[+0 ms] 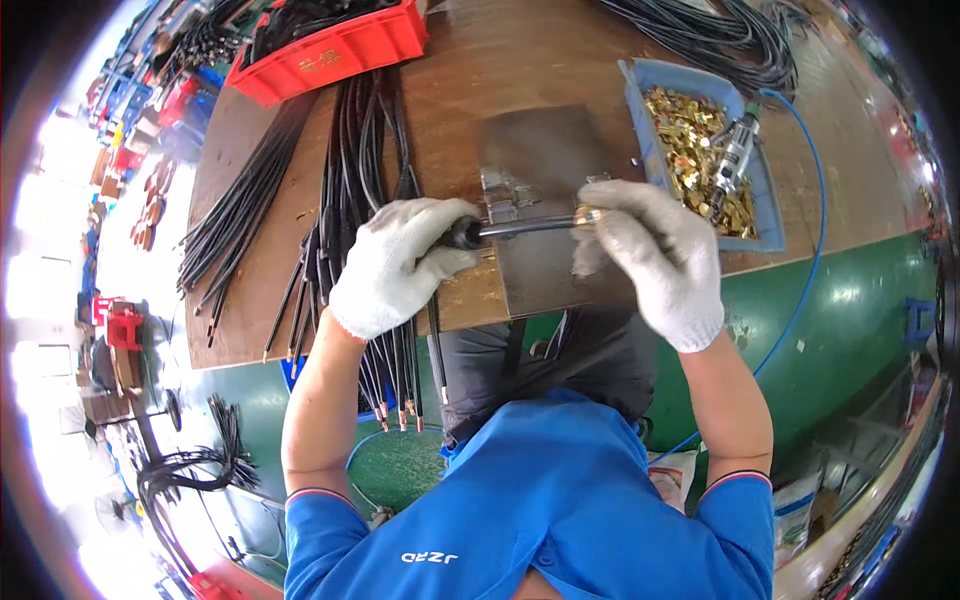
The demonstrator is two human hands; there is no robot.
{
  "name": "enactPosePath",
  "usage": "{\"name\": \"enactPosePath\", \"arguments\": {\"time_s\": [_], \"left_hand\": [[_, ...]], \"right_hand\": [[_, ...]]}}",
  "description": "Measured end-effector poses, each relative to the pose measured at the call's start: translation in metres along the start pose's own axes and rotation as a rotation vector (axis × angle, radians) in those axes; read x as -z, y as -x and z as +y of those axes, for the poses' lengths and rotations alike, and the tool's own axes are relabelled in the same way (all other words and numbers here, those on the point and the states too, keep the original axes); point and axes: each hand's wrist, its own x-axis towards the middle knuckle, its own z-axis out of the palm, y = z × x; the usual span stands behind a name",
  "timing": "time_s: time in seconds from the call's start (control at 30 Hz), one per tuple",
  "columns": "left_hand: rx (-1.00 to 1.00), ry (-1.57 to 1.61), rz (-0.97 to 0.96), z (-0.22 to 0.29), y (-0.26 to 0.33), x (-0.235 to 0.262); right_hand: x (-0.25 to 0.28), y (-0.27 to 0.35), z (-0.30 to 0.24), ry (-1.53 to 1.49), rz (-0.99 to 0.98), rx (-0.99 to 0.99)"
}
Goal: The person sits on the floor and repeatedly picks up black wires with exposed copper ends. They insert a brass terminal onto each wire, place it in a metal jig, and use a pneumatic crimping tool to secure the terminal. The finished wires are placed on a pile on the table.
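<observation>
Both my hands wear white knit gloves. A black cable (530,227) stretches roughly level between them, above a dark plate (545,145) on the table. My left hand (400,265) is closed round the cable near a thicker black sleeve (466,233). At the cable's other end, the thumb and fingers of my right hand (665,260) pinch a small brass-coloured fitting (587,215). Whether the cable sits fully inside the fitting I cannot tell. Beside my left hand, a bunch of black cables (360,140) hangs over the table's front edge with bare copper-coloured ends.
At right, a blue bin (773,195) holds many brass pieces (668,125) and a silver air tool (738,150) on a blue hose (822,200). A red crate (340,62) stands at the back left. More black cables lie at far left (245,205) and back right (715,40).
</observation>
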Motion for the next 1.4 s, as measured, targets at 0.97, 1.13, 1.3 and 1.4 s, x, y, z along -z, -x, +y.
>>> {"name": "enactPosePath", "arguments": {"time_s": [0.97,1.13,1.3,1.4], "left_hand": [[0.03,0.194,0.0,0.028,0.004,-0.015],[-0.084,0.148,0.015,0.022,0.003,-0.017],[-0.037,0.155,-0.018,0.032,-0.001,-0.018],[0.043,0.16,-0.029,0.031,0.004,-0.02]], "right_hand": [[-0.001,0.012,0.005,0.326,-0.118,0.629],[0.0,0.014,0.0,0.235,-0.142,0.429],[0.003,0.014,0.001,0.166,-0.123,0.341],[0.003,0.014,-0.002,0.108,-0.132,0.259]]}}
